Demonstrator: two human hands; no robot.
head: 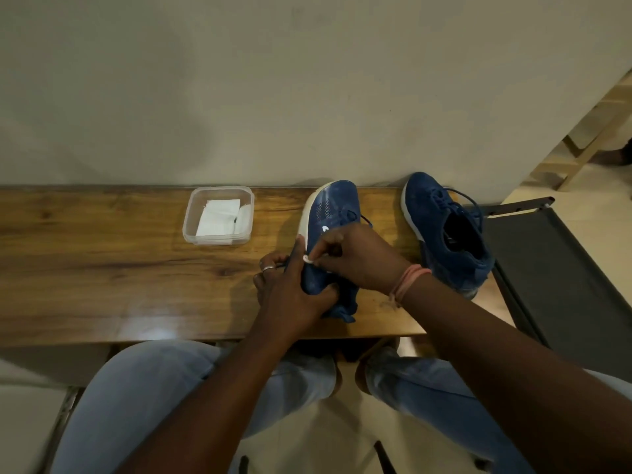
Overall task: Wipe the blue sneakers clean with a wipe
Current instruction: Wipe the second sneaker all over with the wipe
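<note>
On the worktop before your knees, your left hand grips the heel of the near sneaker, fingers curled round it and tipping it onto its side. Your right hand pinches a small white wipe against the shoe's side. Just right stands the second sneaker, upright. Farther left, by the wall, a clear tub holds folded tissues.

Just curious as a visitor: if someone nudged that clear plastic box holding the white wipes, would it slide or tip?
The clear plastic box would probably slide: it sits low and flat on the glossy wooden table. It seems light, holding only folded white wipes. Tipping looks unlikely.
</note>
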